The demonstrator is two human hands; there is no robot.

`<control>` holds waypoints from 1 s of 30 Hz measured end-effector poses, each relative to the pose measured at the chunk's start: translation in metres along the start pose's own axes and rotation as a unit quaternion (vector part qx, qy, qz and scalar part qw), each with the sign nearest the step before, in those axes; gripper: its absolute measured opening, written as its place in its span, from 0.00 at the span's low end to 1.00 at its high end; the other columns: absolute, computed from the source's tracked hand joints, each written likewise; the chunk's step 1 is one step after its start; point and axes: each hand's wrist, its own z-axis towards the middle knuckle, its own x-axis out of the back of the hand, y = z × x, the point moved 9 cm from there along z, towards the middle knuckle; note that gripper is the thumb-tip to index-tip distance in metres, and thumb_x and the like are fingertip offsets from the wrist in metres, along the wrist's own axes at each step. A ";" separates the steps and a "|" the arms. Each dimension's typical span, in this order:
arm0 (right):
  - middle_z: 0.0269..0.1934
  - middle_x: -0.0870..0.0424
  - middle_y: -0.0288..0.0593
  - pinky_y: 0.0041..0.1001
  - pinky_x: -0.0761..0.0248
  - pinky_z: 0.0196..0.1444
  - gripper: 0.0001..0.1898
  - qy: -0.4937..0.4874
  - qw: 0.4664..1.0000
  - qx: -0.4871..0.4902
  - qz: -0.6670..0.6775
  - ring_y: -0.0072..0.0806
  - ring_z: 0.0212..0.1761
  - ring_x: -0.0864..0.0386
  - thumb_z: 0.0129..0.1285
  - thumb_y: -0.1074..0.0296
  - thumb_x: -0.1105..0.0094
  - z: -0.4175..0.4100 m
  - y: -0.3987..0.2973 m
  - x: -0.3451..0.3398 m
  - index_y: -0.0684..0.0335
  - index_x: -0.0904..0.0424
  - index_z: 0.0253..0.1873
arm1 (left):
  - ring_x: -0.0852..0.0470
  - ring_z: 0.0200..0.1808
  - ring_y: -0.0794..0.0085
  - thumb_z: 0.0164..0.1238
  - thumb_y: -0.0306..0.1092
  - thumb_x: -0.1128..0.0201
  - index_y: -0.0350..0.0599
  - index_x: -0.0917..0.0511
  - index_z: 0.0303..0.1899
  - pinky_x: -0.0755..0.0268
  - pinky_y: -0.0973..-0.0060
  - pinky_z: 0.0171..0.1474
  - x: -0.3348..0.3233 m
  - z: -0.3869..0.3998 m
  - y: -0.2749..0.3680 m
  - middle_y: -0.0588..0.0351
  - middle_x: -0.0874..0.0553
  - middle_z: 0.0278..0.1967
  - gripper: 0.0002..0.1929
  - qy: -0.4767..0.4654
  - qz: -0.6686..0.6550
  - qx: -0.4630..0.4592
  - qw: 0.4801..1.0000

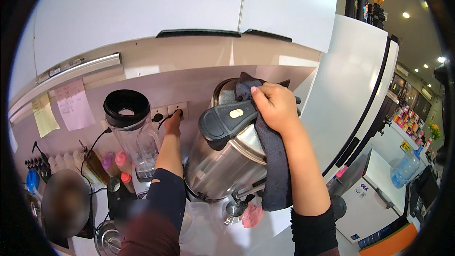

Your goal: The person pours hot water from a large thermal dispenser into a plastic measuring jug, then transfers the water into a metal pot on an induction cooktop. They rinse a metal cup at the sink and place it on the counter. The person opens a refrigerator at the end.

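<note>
My left hand (173, 123) reaches to the wall and grips a black plug (181, 113) at a white wall socket (174, 107). A black cable runs beside the fingers. My right hand (279, 106) holds a dark grey cloth (273, 170) on top of a large stainless steel urn (217, 167). The cloth drapes down the urn's right side. The urn has a black top piece (224, 122) with a pale button; it partly hides the metal lid (250, 138). Low on the urn sits a metal tap (249, 192), above a small steel jug (234, 209).
A blender jug (135, 145) stands left of my left arm, near several squeeze bottles (122, 161). White cabinets (177, 3) overhang the counter. A pink cloth (253, 215) lies by the steel jug. At the right stands a tall white fridge (348, 81). Left foreground is partly blurred.
</note>
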 end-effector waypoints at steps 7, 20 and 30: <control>0.29 0.16 0.49 0.42 0.26 0.40 0.18 0.006 1.000 -0.004 -0.007 0.50 0.36 0.18 0.65 0.55 0.44 -0.001 -0.004 0.004 0.63 0.13 0.31 | 0.15 0.37 0.65 0.58 0.37 0.29 0.29 0.17 0.46 0.24 0.68 0.41 0.000 0.004 -0.007 0.49 0.13 0.45 0.20 0.037 -0.072 -0.025 0.996; 0.29 0.19 0.56 0.44 0.30 0.37 0.22 0.026 1.000 0.009 0.007 0.55 0.34 0.20 0.68 0.53 0.47 -0.004 -0.003 0.005 0.69 0.19 0.29 | 0.23 0.48 0.74 0.69 0.63 0.44 0.54 0.23 0.60 0.34 0.67 0.52 -0.005 0.021 -0.023 0.59 0.18 0.51 0.28 0.014 -0.074 0.085 0.994; 0.34 0.13 0.51 0.42 0.23 0.45 0.22 0.000 0.999 -0.036 -0.034 0.52 0.39 0.15 0.67 0.48 0.49 0.000 0.005 -0.002 0.60 0.10 0.37 | 0.27 0.56 0.71 0.76 0.51 0.46 0.53 0.21 0.59 0.45 0.64 0.67 -0.010 -0.252 0.155 0.60 0.19 0.51 0.20 -0.322 0.136 -0.016 0.937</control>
